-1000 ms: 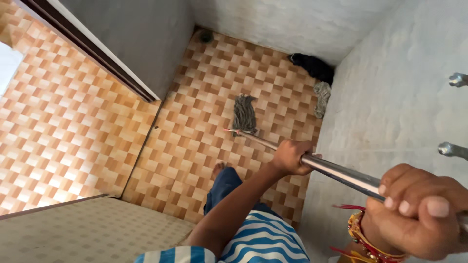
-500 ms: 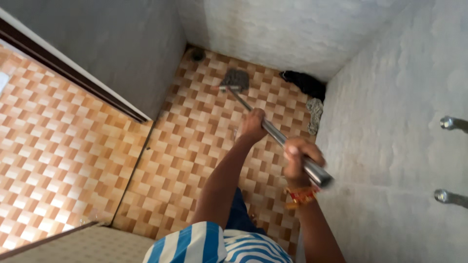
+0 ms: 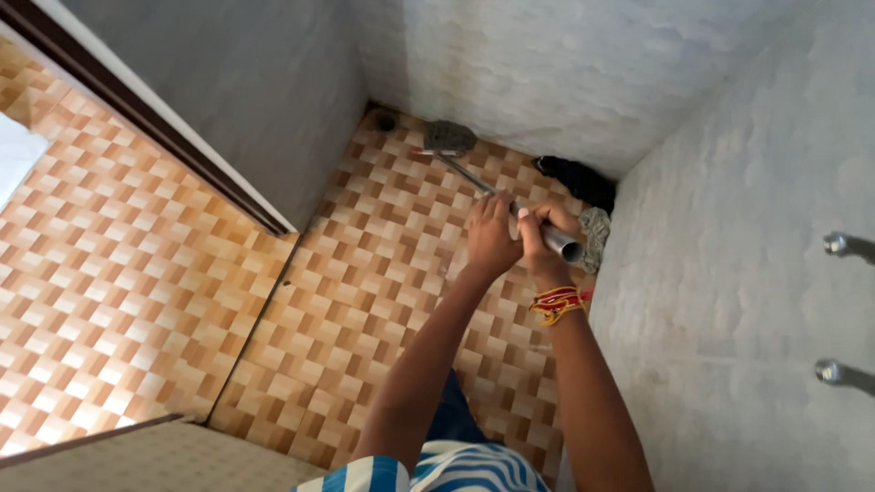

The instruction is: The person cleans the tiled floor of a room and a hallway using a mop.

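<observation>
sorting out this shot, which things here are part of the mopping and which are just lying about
In use:
mop, head at the far wall
left hand on the handle
right hand on the handle

Lying about:
black cloth in the corner
grey rag by the right wall
floor drain
wall taps

Both arms reach forward and down, nearly straight. The left hand [image 3: 490, 239] and right hand [image 3: 544, 239] sit side by side, each grip closed tight. A red and yellow thread band circles the right wrist.

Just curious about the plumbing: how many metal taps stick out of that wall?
2, both on the right wall: upper tap, lower tap. Others may lie outside the frame.
</observation>
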